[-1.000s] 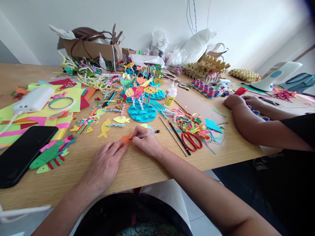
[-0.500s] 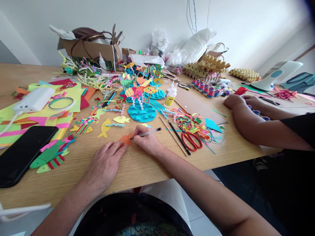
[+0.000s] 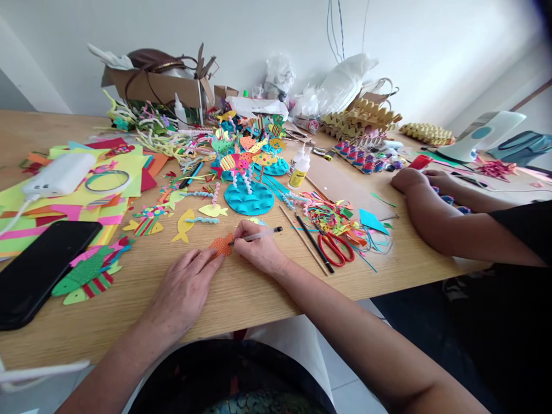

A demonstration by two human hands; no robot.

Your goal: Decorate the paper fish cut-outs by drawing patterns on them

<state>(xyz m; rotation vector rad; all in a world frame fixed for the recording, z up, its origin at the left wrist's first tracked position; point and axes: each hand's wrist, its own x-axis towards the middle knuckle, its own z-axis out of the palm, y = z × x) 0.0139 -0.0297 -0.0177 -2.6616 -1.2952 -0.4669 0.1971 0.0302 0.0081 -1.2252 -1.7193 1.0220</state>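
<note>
Two hands at work on an orange paper fish [image 3: 221, 245], which lies on the counter [image 3: 241, 299] in front of us. Our left hand [image 3: 183, 287] has its fingers laid flat, close together, on the fish's near-left side; our right hand [image 3: 259, 250] pinches a pen [image 3: 259, 234], tip at the right end. Judgement: we do best with light, short strokes, left fingers pinning firmly but out of the tip's path. Edges: the counter's front edge passes beneath our forearms. Wood shows between our wrists, allowing small shifts; rightward, the wooden stick [image 3: 303, 238], black pencil [image 3: 314, 243] and red-handled scissors [image 3: 336, 248] limit the sweep; yellow fish [image 3: 184, 225] lies just beyond our left fingers.
</note>
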